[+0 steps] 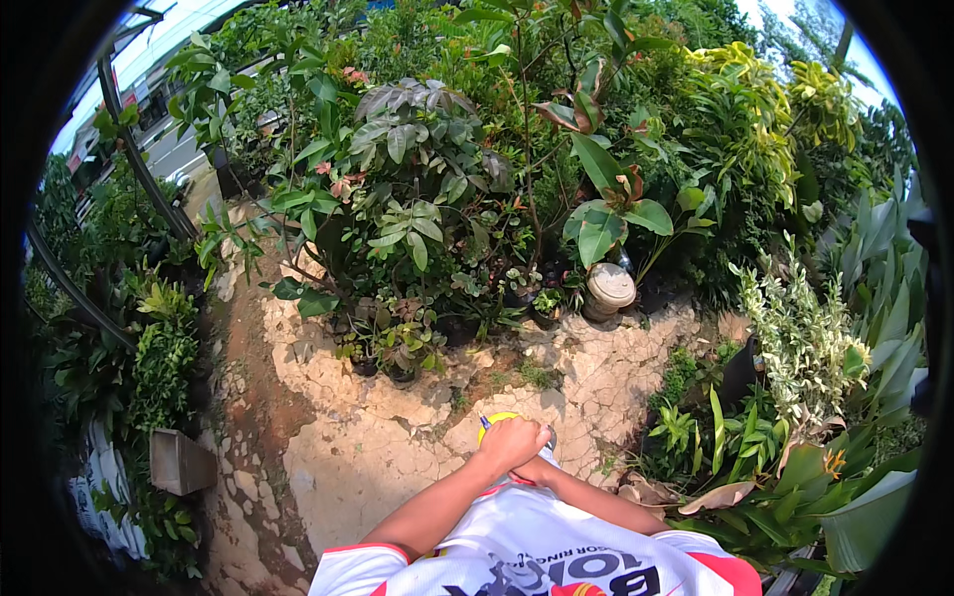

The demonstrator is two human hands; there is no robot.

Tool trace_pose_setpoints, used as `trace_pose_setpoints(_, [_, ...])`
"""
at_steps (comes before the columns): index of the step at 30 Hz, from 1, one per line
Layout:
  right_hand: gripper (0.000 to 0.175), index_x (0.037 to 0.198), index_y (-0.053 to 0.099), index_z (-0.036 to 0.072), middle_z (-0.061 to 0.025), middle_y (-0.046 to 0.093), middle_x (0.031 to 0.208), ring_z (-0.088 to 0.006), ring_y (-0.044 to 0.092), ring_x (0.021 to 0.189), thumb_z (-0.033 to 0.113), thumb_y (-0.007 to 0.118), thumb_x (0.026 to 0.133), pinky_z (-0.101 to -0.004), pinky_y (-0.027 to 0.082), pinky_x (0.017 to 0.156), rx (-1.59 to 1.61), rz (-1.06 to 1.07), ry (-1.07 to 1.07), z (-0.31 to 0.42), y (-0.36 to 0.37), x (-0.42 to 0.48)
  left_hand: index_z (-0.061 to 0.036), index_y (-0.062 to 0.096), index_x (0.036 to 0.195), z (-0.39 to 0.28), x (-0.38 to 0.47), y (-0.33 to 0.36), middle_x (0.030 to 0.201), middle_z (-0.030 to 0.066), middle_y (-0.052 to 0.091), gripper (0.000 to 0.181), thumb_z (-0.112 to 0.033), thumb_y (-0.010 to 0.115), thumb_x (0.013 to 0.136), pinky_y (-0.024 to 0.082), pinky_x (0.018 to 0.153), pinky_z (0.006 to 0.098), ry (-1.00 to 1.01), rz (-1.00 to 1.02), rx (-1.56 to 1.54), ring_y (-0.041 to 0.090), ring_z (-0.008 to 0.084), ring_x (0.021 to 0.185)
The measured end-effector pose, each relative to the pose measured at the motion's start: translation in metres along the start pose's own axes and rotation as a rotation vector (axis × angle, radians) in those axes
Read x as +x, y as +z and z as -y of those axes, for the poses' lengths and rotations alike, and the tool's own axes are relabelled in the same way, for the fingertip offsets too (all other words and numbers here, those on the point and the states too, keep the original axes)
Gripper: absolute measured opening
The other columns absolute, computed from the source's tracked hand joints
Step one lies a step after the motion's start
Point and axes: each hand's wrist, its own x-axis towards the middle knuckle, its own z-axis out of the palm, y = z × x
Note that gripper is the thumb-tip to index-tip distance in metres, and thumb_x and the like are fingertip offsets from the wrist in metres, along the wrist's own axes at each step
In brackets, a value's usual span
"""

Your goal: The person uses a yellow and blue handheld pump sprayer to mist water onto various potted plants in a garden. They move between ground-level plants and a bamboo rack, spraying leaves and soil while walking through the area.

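My left hand [508, 441] is folded over my right hand [535, 471] in front of my waist. Most of the right hand's fingers are hidden beneath it. A small blue tip [485, 422] shows at the upper left of the hands; whether either hand holds it is unclear. Just beyond the knuckles a rounded yellow thing [496, 419] is partly covered, too little in sight to name. Both forearms rest against my white jersey [514, 544], which has red trim and printed writing. Cracked paving [373, 454] spreads out below.
Dense potted shrubs [417, 179] line the far side, with a pale lidded pot [611, 289] at their foot. Variegated plants [805, 335] and broad leaves crowd the right. On the left are a square planter [182, 462], curved dark bars [138, 164] and white sacks [108, 492].
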Motion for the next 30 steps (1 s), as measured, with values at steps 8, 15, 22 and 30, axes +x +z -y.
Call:
trace_pose_setpoints(8, [0.033,0.063,0.057,0.012,-0.0001,0.047,0.050,-0.0117,0.041,0.044,0.035,0.059,0.088,-0.0308,0.030,0.045,0.032,0.013,0.344,0.057,-0.004,0.012,-0.0017,0.073,0.073,-0.002,0.014,-0.055,0.076,0.0266,0.066,0.046,-0.036,0.047,0.090,0.055,0.073,0.0508,-0.158,-0.123,-0.057,0.068,0.0419,0.077])
trace_pose_setpoints(15, [0.041,0.055,0.049,0.010,-0.0033,0.049,0.050,-0.0146,0.042,0.044,0.035,0.061,0.085,-0.0330,0.032,0.046,-0.170,-0.060,0.294,0.001,0.008,0.015,-0.0015,0.073,0.085,0.022,0.014,0.014,0.083,0.0307,0.066,0.045,-0.036,0.045,0.090,0.054,0.080,0.0527,-0.214,-0.063,-0.140,0.067,0.0457,0.082])
trace_pose_setpoints(22, [0.024,0.081,0.056,0.010,0.0002,0.052,0.063,-0.0095,0.047,0.054,0.029,0.052,0.094,-0.0284,0.037,0.052,0.299,-0.058,0.133,0.003,-0.017,-0.004,0.0022,0.070,0.078,-0.039,0.017,-0.037,0.076,0.0287,0.066,0.045,-0.034,0.045,0.090,0.055,0.074,0.0516,0.051,-0.150,-0.179,0.067,0.0446,0.075])
trace_pose_setpoints(30, [0.025,0.071,0.055,0.010,-0.0010,0.054,0.065,-0.0118,0.046,0.059,0.017,0.049,0.094,-0.0292,0.036,0.057,0.411,-0.125,0.191,-0.018,-0.001,-0.019,-0.0007,0.072,0.076,-0.018,0.029,0.030,0.077,0.0256,0.068,0.045,-0.033,0.044,0.090,0.056,0.073,0.0497,0.005,0.036,-0.002,0.069,0.0407,0.074])
